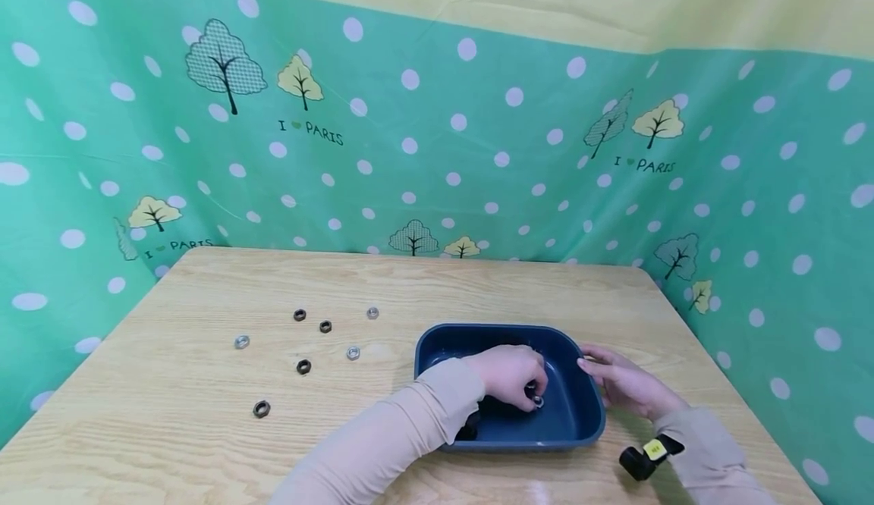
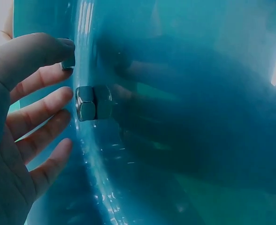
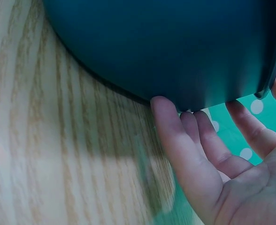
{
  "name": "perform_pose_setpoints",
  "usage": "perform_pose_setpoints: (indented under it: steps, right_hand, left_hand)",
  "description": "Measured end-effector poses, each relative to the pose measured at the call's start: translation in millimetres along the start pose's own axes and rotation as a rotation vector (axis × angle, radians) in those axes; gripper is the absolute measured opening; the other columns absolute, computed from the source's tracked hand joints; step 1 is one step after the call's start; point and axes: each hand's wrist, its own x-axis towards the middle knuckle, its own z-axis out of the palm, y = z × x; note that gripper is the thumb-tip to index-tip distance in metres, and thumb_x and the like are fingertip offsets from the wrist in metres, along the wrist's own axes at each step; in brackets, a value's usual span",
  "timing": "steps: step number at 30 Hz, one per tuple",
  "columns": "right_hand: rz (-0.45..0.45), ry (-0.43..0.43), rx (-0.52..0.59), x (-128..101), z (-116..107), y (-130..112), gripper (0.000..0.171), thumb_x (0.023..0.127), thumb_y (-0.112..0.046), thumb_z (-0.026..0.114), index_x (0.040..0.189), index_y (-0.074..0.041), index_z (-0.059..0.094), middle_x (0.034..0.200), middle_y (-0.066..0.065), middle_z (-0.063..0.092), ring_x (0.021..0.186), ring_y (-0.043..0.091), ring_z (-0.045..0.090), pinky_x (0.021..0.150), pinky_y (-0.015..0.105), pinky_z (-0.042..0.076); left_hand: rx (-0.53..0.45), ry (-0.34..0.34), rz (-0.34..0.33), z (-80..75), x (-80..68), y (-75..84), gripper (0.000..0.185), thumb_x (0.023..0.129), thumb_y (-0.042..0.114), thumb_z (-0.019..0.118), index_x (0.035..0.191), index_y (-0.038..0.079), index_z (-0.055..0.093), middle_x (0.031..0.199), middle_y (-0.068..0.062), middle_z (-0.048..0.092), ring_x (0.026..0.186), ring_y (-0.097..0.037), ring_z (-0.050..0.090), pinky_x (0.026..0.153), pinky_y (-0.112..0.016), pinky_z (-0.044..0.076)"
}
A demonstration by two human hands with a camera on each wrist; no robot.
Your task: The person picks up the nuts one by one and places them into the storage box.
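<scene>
Inside a dark blue plastic basin, my left hand reaches down toward the floor on the right side. In the left wrist view its thumb and forefinger pinch a hex nut, mostly covered by the fingertips. A second hex nut sits just beyond the other fingers, mirrored in the shiny basin surface. My right hand holds the basin's right end, thumb over the rim and fingers against the outer wall.
Several loose nuts lie on the wooden table left of the basin, among them a black nut and a silver nut. A polka-dot curtain hangs behind the table. The left forearm crosses the basin's near-left rim.
</scene>
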Motion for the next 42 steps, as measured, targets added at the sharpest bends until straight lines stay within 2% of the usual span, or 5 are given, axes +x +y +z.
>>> perform_pose_setpoints:
  steps: [20, 32, 38, 42]
  right_hand:
    - [0.0, -0.008, 0.005, -0.9, 0.9, 0.9, 0.073, 0.101, -0.031, 0.043, 0.145, 0.009, 0.002, 0.117, 0.0, 0.064, 0.1, 0.013, 0.063, 0.083, 0.042, 0.053]
    - [0.005, 0.011, -0.01, -0.9, 1.1, 1.7, 0.073, 0.1, -0.033, 0.044, 0.145, 0.008, 0.005, 0.119, 0.003, 0.064, 0.101, 0.015, 0.063, 0.084, 0.044, 0.052]
    - [0.007, 0.017, -0.013, -0.5, 0.5, 0.9, 0.073, 0.1, -0.034, 0.045, 0.145, 0.008, 0.006, 0.117, 0.002, 0.065, 0.101, 0.014, 0.063, 0.084, 0.043, 0.052]
    - [-0.001, -0.001, -0.002, -0.9, 0.6, 1.9, 0.071, 0.1, -0.033, 0.043, 0.145, 0.009, 0.007, 0.116, 0.0, 0.065, 0.1, 0.013, 0.063, 0.083, 0.042, 0.052]
  left_hand:
    - [0.134, 0.016, 0.018, 6.3, 0.0, -1.8, 0.01, 0.081, 0.037, 0.072, 0.074, 0.03, 0.069, 0.098, 0.012, 0.055, 0.094, -0.005, 0.043, 0.072, -0.015, 0.035]
    - [0.134, -0.002, 0.018, 7.2, 0.3, -1.5, 0.006, 0.08, 0.034, 0.073, 0.079, 0.029, 0.07, 0.099, 0.012, 0.056, 0.093, -0.005, 0.043, 0.072, -0.015, 0.035]
    - [0.097, -0.016, 0.017, 5.2, -1.1, -2.0, 0.008, 0.081, 0.035, 0.073, 0.082, 0.029, 0.07, 0.101, 0.011, 0.055, 0.093, -0.005, 0.043, 0.074, -0.016, 0.036]
    - [0.071, -0.02, 0.023, 3.7, -1.2, -2.8, 0.013, 0.082, 0.037, 0.072, 0.09, 0.028, 0.069, 0.105, 0.011, 0.056, 0.096, -0.005, 0.045, 0.077, -0.015, 0.038]
